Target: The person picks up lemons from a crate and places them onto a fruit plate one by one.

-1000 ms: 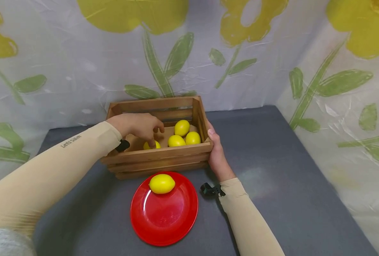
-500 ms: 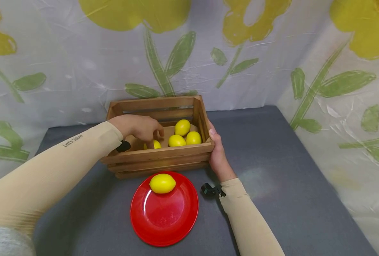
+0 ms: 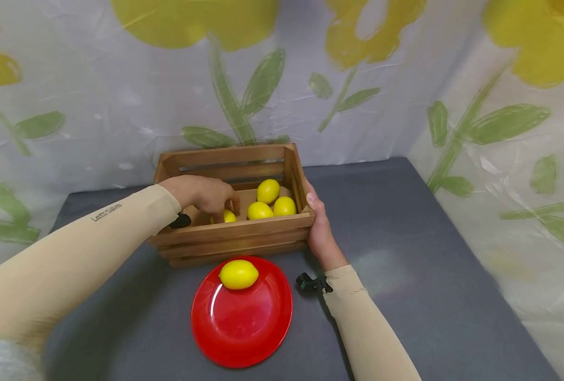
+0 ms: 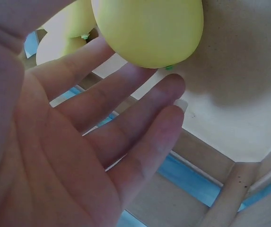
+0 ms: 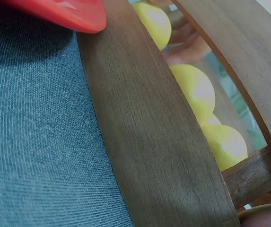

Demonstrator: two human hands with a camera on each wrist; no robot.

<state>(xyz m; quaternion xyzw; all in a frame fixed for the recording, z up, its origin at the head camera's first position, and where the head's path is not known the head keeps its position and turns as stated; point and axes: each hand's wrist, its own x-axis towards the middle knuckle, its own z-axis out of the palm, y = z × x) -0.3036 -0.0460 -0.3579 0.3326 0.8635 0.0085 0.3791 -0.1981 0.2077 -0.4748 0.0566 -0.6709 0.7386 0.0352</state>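
Observation:
Inside the wooden crate (image 3: 234,233), my left hand (image 3: 203,193) reaches down with thumb and fingers around a yellow lemon (image 3: 229,216). In the left wrist view that lemon (image 4: 149,30) covers the tips of the index and middle fingers, while the ring and little fingers lie apart from it. The thumb's tip is out of that view. My right hand (image 3: 321,227) grips the crate's right end, thumb along the outer side. Three more lemons (image 3: 268,191) cluster at the crate's right. In front stands a red plate (image 3: 244,328) bearing one lemon (image 3: 239,274) near its far rim.
A dark grey cloth (image 3: 382,233) covers the table. Behind and to the right hangs a pale sheet (image 3: 167,63) with printed flowers, close to the crate's back. The plate's far rim sits right at the crate's front wall. Black bands circle both wrists.
My left hand has sunk slightly lower around the lemon in the crate. The right hand keeps its grip, and the plate with its lemon stays put. The head view has shifted a little.

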